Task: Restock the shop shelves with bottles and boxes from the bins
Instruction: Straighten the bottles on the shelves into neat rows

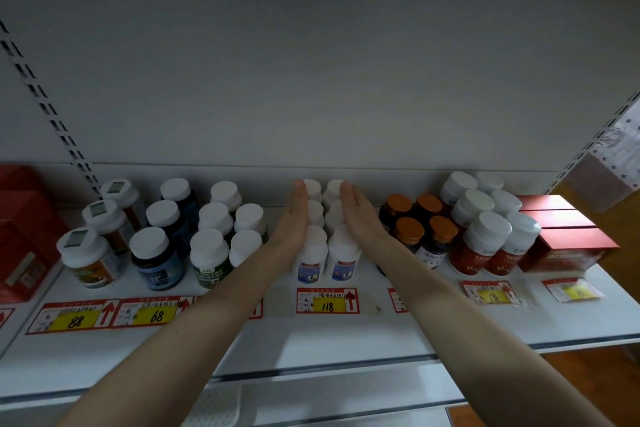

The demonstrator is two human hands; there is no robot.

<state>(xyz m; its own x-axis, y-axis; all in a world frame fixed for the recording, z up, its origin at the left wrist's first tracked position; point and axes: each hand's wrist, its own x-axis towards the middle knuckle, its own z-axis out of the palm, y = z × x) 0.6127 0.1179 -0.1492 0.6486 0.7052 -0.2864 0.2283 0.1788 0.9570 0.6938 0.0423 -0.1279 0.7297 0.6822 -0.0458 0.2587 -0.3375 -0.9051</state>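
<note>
Two rows of white-capped bottles with blue-and-white labels [327, 248] stand in the middle of the white shelf [346, 333], above the price tag marked 118 [327, 301]. My left hand [292, 222] lies flat with straight fingers against the left side of these rows. My right hand [360, 218] lies flat against their right side. Both palms face inward and flank the bottles; neither hand curls round anything.
Left of my hands stand green-labelled [209, 253], blue-labelled [157, 253] and orange-labelled bottles [88, 256], then red boxes [20, 236]. To the right are orange-capped dark bottles [415, 222], red-labelled bottles [485, 239] and red boxes [568, 229]. A white perforated bin [214, 406] shows below.
</note>
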